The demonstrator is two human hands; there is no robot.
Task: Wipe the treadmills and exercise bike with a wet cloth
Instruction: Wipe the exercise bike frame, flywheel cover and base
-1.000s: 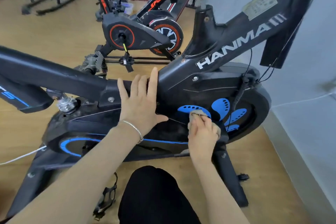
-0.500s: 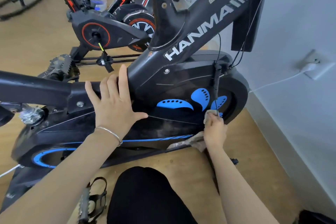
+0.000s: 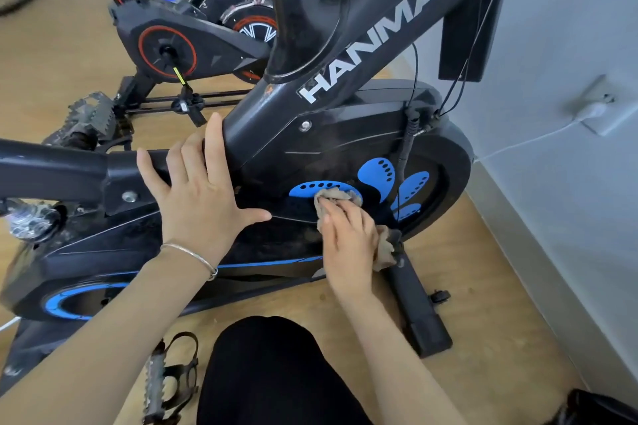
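Right hand [image 3: 348,238] presses a bunched tan cloth [image 3: 336,195] against the flywheel cover [image 3: 345,134] of the black exercise bike [image 3: 379,21]. Half a second earlier the cloth sat lower, at the cover's rim toward 4 o'clock; it now lies on the blue petal marks, so wiping proceeds across the panel. Left hand [image 3: 203,197], fingers straight, braces the frame at 9 o'clock. Counted: two bikes, the second [image 3: 193,45] at 11 o'clock; one cloth; no treadmill in view.
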